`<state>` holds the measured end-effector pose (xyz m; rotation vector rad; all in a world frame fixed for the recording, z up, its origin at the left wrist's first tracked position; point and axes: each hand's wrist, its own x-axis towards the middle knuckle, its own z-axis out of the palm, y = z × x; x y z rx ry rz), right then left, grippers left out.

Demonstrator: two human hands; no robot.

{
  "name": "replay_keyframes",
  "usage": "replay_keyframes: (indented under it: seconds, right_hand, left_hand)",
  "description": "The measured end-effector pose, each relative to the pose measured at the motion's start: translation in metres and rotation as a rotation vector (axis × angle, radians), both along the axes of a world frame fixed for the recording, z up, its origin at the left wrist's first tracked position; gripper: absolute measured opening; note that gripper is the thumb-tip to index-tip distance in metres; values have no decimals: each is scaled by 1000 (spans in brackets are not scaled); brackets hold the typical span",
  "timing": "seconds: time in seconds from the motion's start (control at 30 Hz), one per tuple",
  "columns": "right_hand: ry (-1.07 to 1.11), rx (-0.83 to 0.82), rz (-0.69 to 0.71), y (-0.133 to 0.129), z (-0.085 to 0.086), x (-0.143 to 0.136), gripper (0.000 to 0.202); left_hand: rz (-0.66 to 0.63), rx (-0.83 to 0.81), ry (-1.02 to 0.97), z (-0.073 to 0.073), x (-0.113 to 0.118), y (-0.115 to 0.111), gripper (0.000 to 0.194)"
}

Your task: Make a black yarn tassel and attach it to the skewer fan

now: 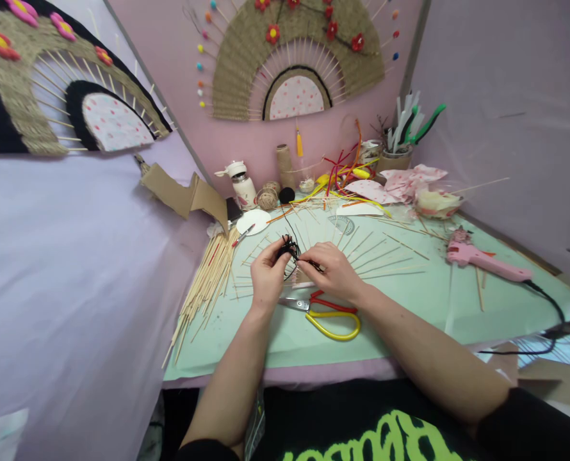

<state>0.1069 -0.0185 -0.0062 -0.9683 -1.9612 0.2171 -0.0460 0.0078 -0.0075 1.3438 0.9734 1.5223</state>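
Observation:
A loose bundle of black cord (289, 248) is pinched between the thumb and fingers of my left hand (269, 267). My right hand (332, 269) closes on strands of the same cord just to the right. One black strand runs up from the bundle toward a dark ball (287, 195) at the back. Beneath both hands, thin sticks (385, 261) fan out over the table, and their inner ends are partly hidden by my hands. Scissors (333, 323) with one red and one yellow handle lie just below my right hand.
A pile of thin sticks (203, 282) lies left on the green table (410, 314). To the right rests a pink glue gun (487, 259) with a trailing black cable. A bottle (243, 187), twine spool (284, 165), coloured wires and a pot of tools (396, 157) stand at the back.

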Motion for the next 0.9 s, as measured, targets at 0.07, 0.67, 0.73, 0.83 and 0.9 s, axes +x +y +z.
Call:
replay_keyframes:
  seconds: [0.07, 0.67, 0.73, 0.83, 0.9]
  right_hand:
    - [-38, -7, 31, -1, 1, 0, 21]
    - [140, 214, -150, 6, -2, 4, 5]
    - [159, 180, -129, 5, -1, 3, 7]
    - [272, -14, -68, 3, 0, -1, 13]
    - [439, -269, 9, 2, 1, -2, 14]
  left_hand:
    - [16, 35, 14, -2, -1, 0, 30]
    - [30, 370, 449, -5, -2, -5, 36]
    - [61, 361, 437, -5, -2, -5, 36]
    - [104, 366, 426, -5, -2, -5, 36]
    - [122, 382, 436, -4, -2, -6, 36]
